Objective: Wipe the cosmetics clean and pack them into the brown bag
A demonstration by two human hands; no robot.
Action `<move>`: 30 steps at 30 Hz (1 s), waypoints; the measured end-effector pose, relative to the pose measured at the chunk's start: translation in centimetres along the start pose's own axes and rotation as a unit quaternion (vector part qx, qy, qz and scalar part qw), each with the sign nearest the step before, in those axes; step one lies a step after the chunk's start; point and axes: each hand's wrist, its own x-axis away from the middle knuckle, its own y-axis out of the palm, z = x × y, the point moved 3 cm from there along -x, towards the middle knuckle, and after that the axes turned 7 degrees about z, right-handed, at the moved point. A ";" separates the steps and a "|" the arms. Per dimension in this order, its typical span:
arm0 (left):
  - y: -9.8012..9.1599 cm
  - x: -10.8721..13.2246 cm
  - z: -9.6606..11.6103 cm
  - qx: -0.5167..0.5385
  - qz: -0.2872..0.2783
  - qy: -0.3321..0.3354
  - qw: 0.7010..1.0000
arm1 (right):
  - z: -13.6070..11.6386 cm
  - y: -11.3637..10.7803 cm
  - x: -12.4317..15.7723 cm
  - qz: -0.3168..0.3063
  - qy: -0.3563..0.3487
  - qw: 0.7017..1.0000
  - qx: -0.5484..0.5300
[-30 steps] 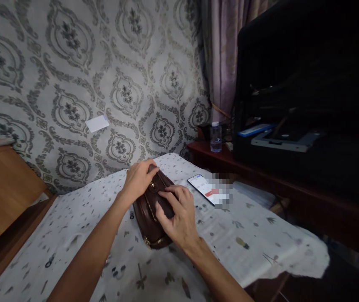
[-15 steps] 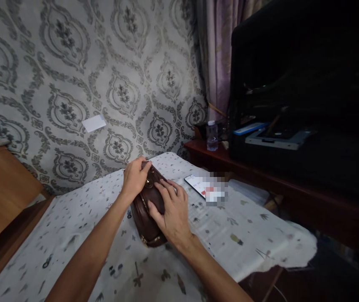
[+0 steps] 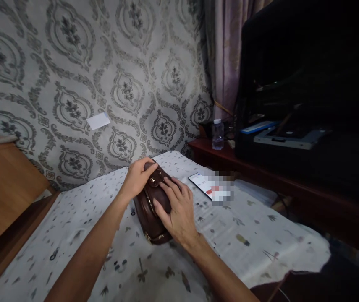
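A small dark brown leather handbag (image 3: 154,226) with gold-coloured zips and a round metal fitting lies on the white patterned cloth. My left hand (image 3: 140,175) grips its far left end, the thumb along the top edge and the other fingers hidden behind. Across the bag's right side rests my right hand (image 3: 179,205), closed around it with the thumb apart from the fingers. The fingertips press on the leather near the round fitting. To the right of the bag a phone (image 3: 205,184) lies screen up, partly blurred out.
White printed cloth (image 3: 87,247) covers the surface under the bag. On a dark red shelf (image 3: 198,147) stands a clear bottle (image 3: 217,135). A large black object (image 3: 308,84) rises at the right. Wooden furniture (image 3: 12,188) borders the left side, and patterned wallpaper (image 3: 166,92) lies behind.
My view has turned slightly, so everything appears a little farther right. Both hands stay on the handbag, with the round fitting now showing more clearly between them.
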 end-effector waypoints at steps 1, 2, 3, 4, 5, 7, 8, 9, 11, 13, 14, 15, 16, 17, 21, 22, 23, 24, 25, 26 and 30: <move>-0.5 -0.1 -0.3 -0.002 -0.011 0.001 1.000 | 0.0 0.0 0.0 0.005 -0.002 1.000 -0.003; -1.1 -0.1 -0.7 -0.011 -0.019 0.002 1.000 | 0.0 0.0 0.0 0.010 -0.004 1.000 -0.005; -1.7 0.0 -1.1 -0.023 -0.023 0.001 0.999 | 0.1 0.0 0.0 0.014 -0.005 1.000 -0.009; -2.3 0.1 -1.6 -0.035 -0.024 -0.004 0.999 | 0.1 0.0 0.0 0.017 -0.006 1.000 -0.012; -2.8 0.2 -2.1 -0.046 -0.023 -0.009 0.999 | 0.1 0.0 0.0 0.019 -0.007 1.000 -0.014; -3.6 0.7 -3.0 -0.064 -0.020 -0.019 0.998 | 0.1 0.0 0.0 0.016 -0.009 1.000 -0.020; -3.7 1.0 -3.3 -0.069 -0.018 -0.022 0.997 | 0.1 0.0 0.0 0.013 -0.011 1.000 -0.023; -3.8 1.3 -3.6 -0.072 -0.015 -0.025 0.997 | 0.0 0.0 0.0 0.010 -0.013 1.000 -0.025; -3.6 1.7 -4.1 -0.070 -0.006 -0.029 0.997 | 0.0 0.0 0.0 0.003 -0.018 0.999 -0.031; -3.2 2.0 -4.5 -0.060 0.009 -0.035 0.998 | -0.1 -0.1 0.0 -0.004 -0.018 0.999 -0.037; -2.9 2.1 -4.6 -0.055 0.018 -0.040 0.998 | -0.1 0.0 0.0 -0.007 -0.018 0.999 -0.040; -2.8 2.2 -4.8 -0.048 0.029 -0.046 0.997 | -0.1 0.0 0.0 -0.010 -0.018 0.999 -0.043; -2.6 2.3 -5.0 -0.041 0.040 -0.051 0.997 | -0.1 0.0 0.1 -0.012 -0.019 0.999 -0.044; -2.5 2.5 -5.1 -0.033 0.052 -0.056 0.997 | -0.1 0.1 0.1 -0.011 -0.020 0.999 -0.044; -2.1 3.4 -5.1 -0.012 0.096 -0.059 0.994 | 0.2 0.4 0.3 0.013 -0.022 0.999 -0.047; -2.0 3.6 -4.9 -0.009 0.106 -0.058 0.993 | 0.3 0.4 0.4 0.022 -0.022 0.998 -0.053; -1.9 3.8 -4.8 -0.005 0.118 -0.057 0.991 | 0.4 0.3 0.4 0.029 -0.021 0.998 -0.060; -1.7 4.0 -4.7 0.003 0.132 -0.058 0.990 | 0.5 0.3 0.5 0.034 -0.018 0.997 -0.069; -1.5 4.2 -4.6 0.015 0.144 -0.060 0.988 | 0.6 0.2 0.5 0.036 -0.013 0.996 -0.077; -1.3 4.3 -4.6 0.031 0.157 -0.064 0.985 | 0.7 0.2 0.5 0.036 -0.008 0.996 -0.084; -0.7 4.5 -4.9 0.089 0.171 -0.072 0.979 | 0.8 0.0 0.6 0.038 0.015 0.994 -0.098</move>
